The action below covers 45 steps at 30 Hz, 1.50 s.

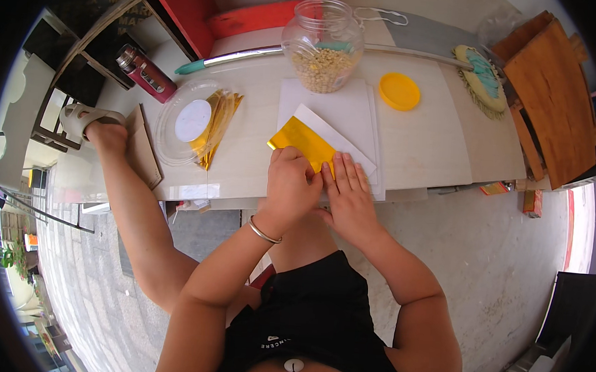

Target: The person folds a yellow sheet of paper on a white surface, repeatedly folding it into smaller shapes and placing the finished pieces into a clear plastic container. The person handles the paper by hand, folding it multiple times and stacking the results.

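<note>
A sheet of gold foil paper (305,141) lies slantwise before me, with a white strip (331,129) along its upper right side. My left hand (294,186) has its fingers curled over the lower left part of the foil. Its thumb and forefinger come together at the near edge, gripping the paper there. Flat beside it, my right hand (350,196) presses the right end of the foil and the white strip with its fingers stretched out. Under all this is a stack of white paper (368,101). The foil's near edge is partly hidden by my hands.
Behind the paper stands a clear plastic jar (323,46) of pale beads or beans. A yellow lid (399,91) lies to its right. Left are a clear plastic plate (163,143), gold foil strips (219,126), a maroon thermos (147,74) and cardboard (140,152). A mop (478,79) lies across the back.
</note>
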Tool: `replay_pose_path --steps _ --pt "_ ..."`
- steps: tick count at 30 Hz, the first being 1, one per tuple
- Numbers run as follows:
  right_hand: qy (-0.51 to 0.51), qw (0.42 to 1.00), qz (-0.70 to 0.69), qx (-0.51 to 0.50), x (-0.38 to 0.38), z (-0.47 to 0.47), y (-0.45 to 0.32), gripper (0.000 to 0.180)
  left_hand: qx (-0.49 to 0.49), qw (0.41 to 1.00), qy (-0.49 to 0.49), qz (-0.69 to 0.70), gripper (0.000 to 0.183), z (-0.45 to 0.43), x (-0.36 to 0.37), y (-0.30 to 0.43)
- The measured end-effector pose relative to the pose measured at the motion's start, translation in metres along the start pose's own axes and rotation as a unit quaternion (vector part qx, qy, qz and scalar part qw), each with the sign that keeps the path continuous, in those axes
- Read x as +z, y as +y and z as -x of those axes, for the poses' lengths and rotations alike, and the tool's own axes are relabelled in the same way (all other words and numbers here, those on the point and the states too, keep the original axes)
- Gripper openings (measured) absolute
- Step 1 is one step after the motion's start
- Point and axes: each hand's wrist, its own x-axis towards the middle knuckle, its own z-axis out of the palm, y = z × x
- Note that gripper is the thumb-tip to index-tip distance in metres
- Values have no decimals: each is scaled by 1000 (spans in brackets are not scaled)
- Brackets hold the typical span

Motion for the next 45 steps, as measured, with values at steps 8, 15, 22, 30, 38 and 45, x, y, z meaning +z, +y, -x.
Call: replay_pose_path --steps 8,15,22,30,38,45 --pt "-46 997 -31 -62 -20 0 9 83 164 985 -6 -49 36 2 -50 -37" --pt "-145 960 -192 -147 -43 -34 74 42 274 950 -89 -118 43 2 -71 -54" --pt "-79 963 -234 -111 -36 -49 67 20 290 948 -85 -98 24 15 -67 -52" --pt "84 974 -208 -23 -4 -42 -6 17 170 982 -70 47 25 8 -52 -50" --pt "146 969 -197 2 10 -44 -4 19 75 996 12 47 39 10 -46 -62" --pt "149 971 -186 20 11 -44 -6 23 52 998 37 25 38 8 -34 -66"
